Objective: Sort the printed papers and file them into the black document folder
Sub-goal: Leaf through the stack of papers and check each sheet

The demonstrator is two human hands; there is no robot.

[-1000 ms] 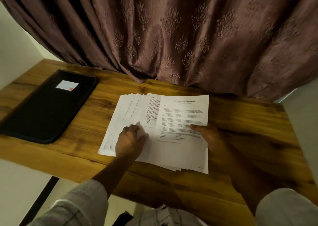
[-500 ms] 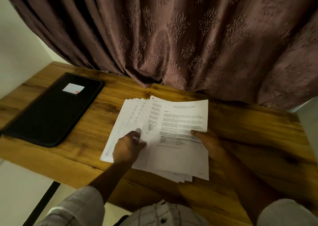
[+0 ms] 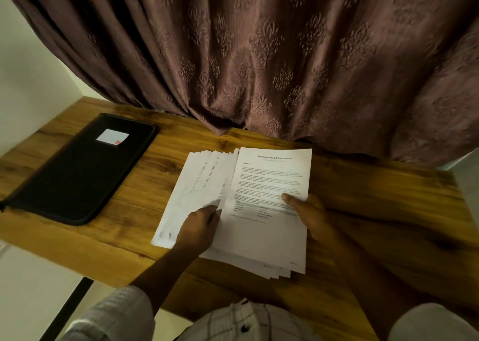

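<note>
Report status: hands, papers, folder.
Left hand pinches fanned papers; right hand grips their right edge. Folder closed, lying apart to the left. Nothing between them.

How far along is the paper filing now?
Done: nothing visibly filed; the black document folder lies closed on the wooden table. In hand: the left hand pinches sheets of the fanned printed papers while the right hand grips them. Left: finish sorting, open the folder, file.

Wooden table [image 3: 375,192], patterned brown curtain [image 3: 259,55], pale wall [image 3: 31,76]
</note>
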